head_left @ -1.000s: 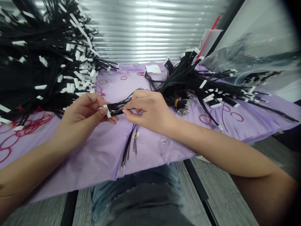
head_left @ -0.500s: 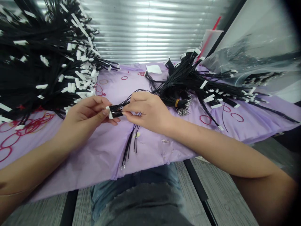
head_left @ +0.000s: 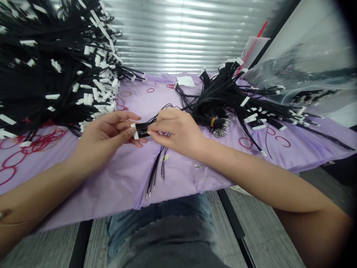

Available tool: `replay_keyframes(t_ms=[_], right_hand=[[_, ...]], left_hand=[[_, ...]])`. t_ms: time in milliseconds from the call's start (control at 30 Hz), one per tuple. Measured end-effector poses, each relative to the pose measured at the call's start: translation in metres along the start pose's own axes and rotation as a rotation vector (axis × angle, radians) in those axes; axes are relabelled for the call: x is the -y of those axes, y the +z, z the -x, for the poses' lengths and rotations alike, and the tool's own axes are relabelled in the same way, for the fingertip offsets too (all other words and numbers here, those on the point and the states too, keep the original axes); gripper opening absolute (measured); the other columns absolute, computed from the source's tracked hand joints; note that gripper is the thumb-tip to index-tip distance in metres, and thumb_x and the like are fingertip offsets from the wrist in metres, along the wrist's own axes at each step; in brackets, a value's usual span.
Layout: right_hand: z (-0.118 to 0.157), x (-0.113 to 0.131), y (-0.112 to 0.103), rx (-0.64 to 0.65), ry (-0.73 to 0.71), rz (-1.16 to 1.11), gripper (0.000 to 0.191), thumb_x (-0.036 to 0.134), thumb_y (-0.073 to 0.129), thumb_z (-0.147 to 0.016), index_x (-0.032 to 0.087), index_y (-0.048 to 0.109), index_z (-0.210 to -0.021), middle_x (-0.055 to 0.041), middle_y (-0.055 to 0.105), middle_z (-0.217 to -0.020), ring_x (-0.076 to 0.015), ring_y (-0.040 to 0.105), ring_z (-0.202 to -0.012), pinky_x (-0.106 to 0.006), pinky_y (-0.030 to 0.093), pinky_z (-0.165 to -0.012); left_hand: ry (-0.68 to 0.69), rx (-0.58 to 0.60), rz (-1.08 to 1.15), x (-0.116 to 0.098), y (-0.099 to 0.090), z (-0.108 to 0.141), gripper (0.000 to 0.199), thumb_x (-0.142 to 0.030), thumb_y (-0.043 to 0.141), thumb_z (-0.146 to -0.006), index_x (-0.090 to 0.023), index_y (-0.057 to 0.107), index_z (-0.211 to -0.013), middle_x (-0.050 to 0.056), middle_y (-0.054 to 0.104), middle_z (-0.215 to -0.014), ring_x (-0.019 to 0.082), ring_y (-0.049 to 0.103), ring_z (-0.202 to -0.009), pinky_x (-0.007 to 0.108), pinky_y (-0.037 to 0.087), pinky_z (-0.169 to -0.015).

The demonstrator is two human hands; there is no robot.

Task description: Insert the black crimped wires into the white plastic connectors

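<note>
Between thumb and fingers, my left hand (head_left: 113,134) grips a white connector (head_left: 135,131) with black wires (head_left: 142,129) running out of it to the right. My right hand (head_left: 174,130) pinches one or more of those wires close to the connector; its fingertips hide the exact spot. Several loose black wires with bare metal tips (head_left: 152,175) hang down below my right hand onto the cloth. Behind that hand, the wires run toward a larger black bundle (head_left: 206,100) on the right.
A lilac cloth (head_left: 111,193) covers the table. A big heap of black cables with white connectors (head_left: 55,74) fills the left, beside red rubber bands (head_left: 41,143). To the right lie a banded wire bundle (head_left: 219,122), a clear plastic bag (head_left: 301,74) and a cup with a red straw (head_left: 252,52).
The view has shifted slightly. Both hands keep their grip on the connector and wires, with little visible movement between them.
</note>
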State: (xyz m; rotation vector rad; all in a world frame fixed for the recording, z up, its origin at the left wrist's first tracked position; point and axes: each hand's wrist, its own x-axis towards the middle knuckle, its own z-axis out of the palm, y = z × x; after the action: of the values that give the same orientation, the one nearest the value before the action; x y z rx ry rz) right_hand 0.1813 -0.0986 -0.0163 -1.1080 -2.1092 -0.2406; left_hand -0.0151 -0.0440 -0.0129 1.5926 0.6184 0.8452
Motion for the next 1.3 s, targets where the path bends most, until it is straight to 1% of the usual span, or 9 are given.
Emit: replay_keyframes(t_ms=[300,533,633,800,900,1000,1067,1200,1300], right_hand=[[0.005,0.004,0.009,0.029,-0.006,0.019,0.033,0.025,0.044,-0.092,0.012,0.068,-0.074,-0.0015,0.051,-0.068,-0.0092,0.041,-0.07,-0.023,0.031,-0.069],[0.003,0.008,0.016,0.039,-0.07,0.082,0.04,0.027,0.036,-0.096,0.012,0.067,-0.076,-0.0019,0.049,-0.07,-0.01,0.041,-0.072,-0.024,0.032,-0.072],[-0.001,0.008,0.005,0.085,-0.039,0.116,0.039,0.028,0.035,-0.097,0.012,0.068,-0.082,-0.003,0.052,-0.076,-0.0101,0.044,-0.074,-0.024,0.034,-0.072],[-0.008,0.01,-0.038,0.011,-0.118,0.123,0.026,0.029,0.046,-0.092,0.014,0.068,-0.097,-0.0071,0.058,-0.096,-0.0129,0.05,-0.091,-0.029,0.04,-0.085],[-0.01,0.008,-0.053,0.34,-0.181,-0.062,0.021,0.021,0.047,-0.092,0.015,0.067,-0.091,-0.0042,0.061,-0.094,-0.0098,0.053,-0.089,-0.025,0.042,-0.084],[-0.008,0.0,-0.047,0.67,-0.185,-0.098,0.016,0.02,0.052,-0.089,0.016,0.068,-0.086,-0.0026,0.063,-0.089,-0.0103,0.053,-0.084,-0.026,0.043,-0.079],[-0.006,-0.007,-0.04,0.723,-0.162,-0.079,0.01,0.022,0.06,-0.084,0.017,0.069,-0.087,-0.0024,0.063,-0.087,-0.0108,0.053,-0.083,-0.027,0.043,-0.077],[-0.007,-0.013,-0.037,0.839,-0.086,-0.105,0.019,0.023,0.065,-0.081,0.015,0.067,-0.098,-0.0036,0.061,-0.094,-0.0113,0.052,-0.09,-0.026,0.043,-0.083],[-0.009,-0.012,-0.042,0.926,-0.015,-0.098,0.018,0.022,0.063,-0.083,0.013,0.066,-0.098,-0.0057,0.059,-0.098,-0.0138,0.05,-0.096,-0.028,0.041,-0.087]], left_hand=[[-0.073,-0.054,0.043,0.004,0.004,0.003,0.022,-0.022,0.074,-0.076,-0.021,0.072,-0.098,0.0,0.071,-0.076,0.014,0.07,-0.063,0.025,0.061,-0.07],[-0.083,-0.076,0.075,0.001,0.008,0.004,0.019,-0.02,0.075,-0.075,-0.02,0.074,-0.094,0.001,0.074,-0.08,0.011,0.07,-0.064,0.02,0.06,-0.069],[-0.056,-0.082,0.173,-0.006,0.013,0.004,0.017,-0.017,0.074,-0.076,-0.02,0.073,-0.092,-0.001,0.073,-0.08,0.01,0.07,-0.066,0.019,0.06,-0.07],[-0.05,-0.053,0.229,-0.008,0.01,-0.003,0.024,-0.018,0.074,-0.075,-0.022,0.067,-0.098,-0.001,0.073,-0.079,0.012,0.071,-0.068,0.022,0.06,-0.074],[-0.096,-0.1,0.239,-0.002,-0.001,-0.01,0.029,-0.017,0.074,-0.075,-0.021,0.067,-0.102,-0.003,0.07,-0.072,0.01,0.069,-0.065,0.02,0.059,-0.075],[-0.138,-0.123,0.235,0.006,-0.01,-0.017,0.032,-0.016,0.076,-0.073,-0.017,0.068,-0.103,-0.003,0.068,-0.07,0.01,0.069,-0.065,0.016,0.058,-0.07],[-0.158,-0.098,0.229,0.01,-0.013,-0.02,0.034,-0.016,0.077,-0.072,-0.017,0.069,-0.104,-0.003,0.066,-0.066,0.01,0.069,-0.064,0.016,0.058,-0.069],[-0.194,-0.038,0.231,0.01,-0.011,-0.019,0.028,-0.016,0.077,-0.072,-0.016,0.071,-0.099,-0.002,0.066,-0.062,0.007,0.066,-0.057,0.019,0.059,-0.074],[-0.209,0.006,0.229,0.009,-0.01,-0.018,0.024,-0.017,0.079,-0.07,-0.016,0.073,-0.093,0.0,0.068,-0.064,0.009,0.067,-0.057,0.016,0.058,-0.065]])
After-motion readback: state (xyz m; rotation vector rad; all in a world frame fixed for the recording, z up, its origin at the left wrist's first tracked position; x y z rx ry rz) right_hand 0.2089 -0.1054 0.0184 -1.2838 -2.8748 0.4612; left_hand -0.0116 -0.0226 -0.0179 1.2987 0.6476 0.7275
